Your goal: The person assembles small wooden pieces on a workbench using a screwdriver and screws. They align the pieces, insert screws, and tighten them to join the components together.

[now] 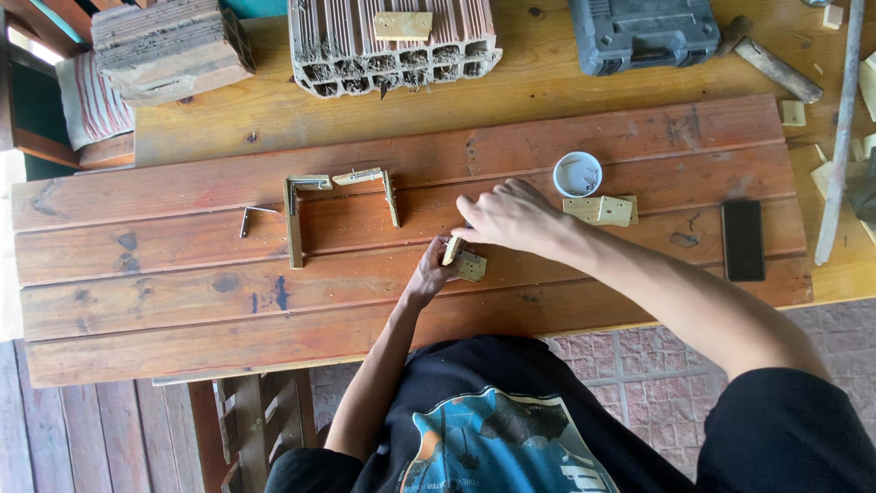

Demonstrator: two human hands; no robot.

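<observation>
On the red plank table [182,274], the left hand [427,274] pinches a small pale wood block [467,263] at mid-table, while the right hand [511,217] curls over it, fingertips hidden, its grip impossible to tell.
</observation>
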